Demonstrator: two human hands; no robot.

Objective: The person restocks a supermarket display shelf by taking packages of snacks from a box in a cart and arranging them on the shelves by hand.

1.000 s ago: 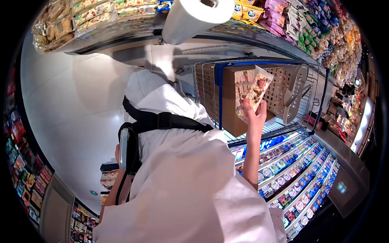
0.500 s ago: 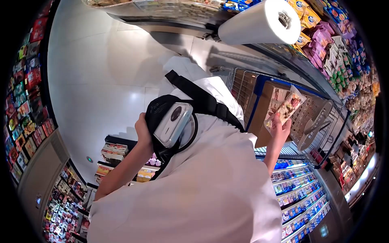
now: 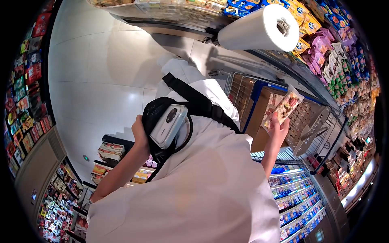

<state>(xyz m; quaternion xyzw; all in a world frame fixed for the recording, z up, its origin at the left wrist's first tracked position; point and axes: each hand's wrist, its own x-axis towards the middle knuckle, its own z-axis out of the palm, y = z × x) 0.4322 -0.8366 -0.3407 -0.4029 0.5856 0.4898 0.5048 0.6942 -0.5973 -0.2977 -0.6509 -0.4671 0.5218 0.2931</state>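
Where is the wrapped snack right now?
Head view, right side: the wrapped snack is in the right hand, over the cart, near the brown box.

Room for a hand is left over the floor (image 3: 93, 69) at ten o'clock; passage is blocked at one o'clock by the white roll (image 3: 243, 31) and at three by the cart (image 3: 254, 90), box (image 3: 257, 115) and basket (image 3: 302, 121).

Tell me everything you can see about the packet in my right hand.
The packet is slim and oblong, in a clear, plastic-looking wrapper with red print and pale and brown pieces inside. No opening shows. Your right hand grips its lower end; it slants, the cart behind it in view. Its print is unreadable.
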